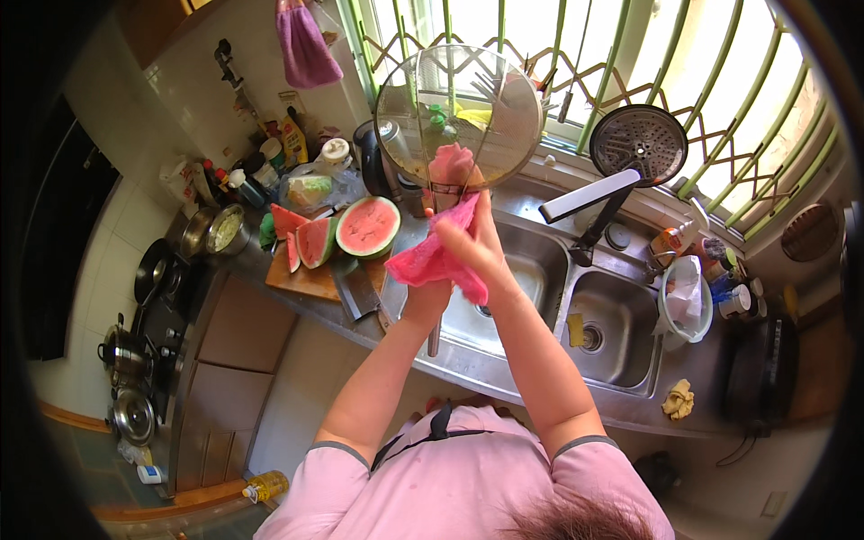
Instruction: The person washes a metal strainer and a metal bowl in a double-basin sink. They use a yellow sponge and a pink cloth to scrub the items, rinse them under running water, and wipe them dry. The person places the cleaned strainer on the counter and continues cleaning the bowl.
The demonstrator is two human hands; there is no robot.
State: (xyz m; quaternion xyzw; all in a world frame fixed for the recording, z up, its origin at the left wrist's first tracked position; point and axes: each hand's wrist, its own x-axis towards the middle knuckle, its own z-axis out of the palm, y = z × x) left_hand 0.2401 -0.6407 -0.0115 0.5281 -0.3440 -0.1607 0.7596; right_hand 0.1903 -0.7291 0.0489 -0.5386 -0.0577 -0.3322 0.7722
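A large round wire-mesh strainer (466, 115) is held up over the sink, its mesh towards the window. Its metal handle (434, 341) points down towards me. My left hand (432, 291) is around the handle, its fingers mostly hidden by a pink cloth (422, 260). My right hand (480, 246) grips the cloth close to where the handle meets the strainer's rim. Part of the cloth bunches up behind the strainer's frame, and loose ends hang over my left hand. Below lies the larger basin (540, 270) of a stainless steel double sink.
Left of the sink, a cleaver (356, 290) lies by a cut watermelon half (368, 227) and wedges on a wooden board (290, 280). A black faucet (594, 229) rises between the basins. A yellow sponge (575, 329) sits in the smaller basin. A pale green basin (705, 314) stands to the right.
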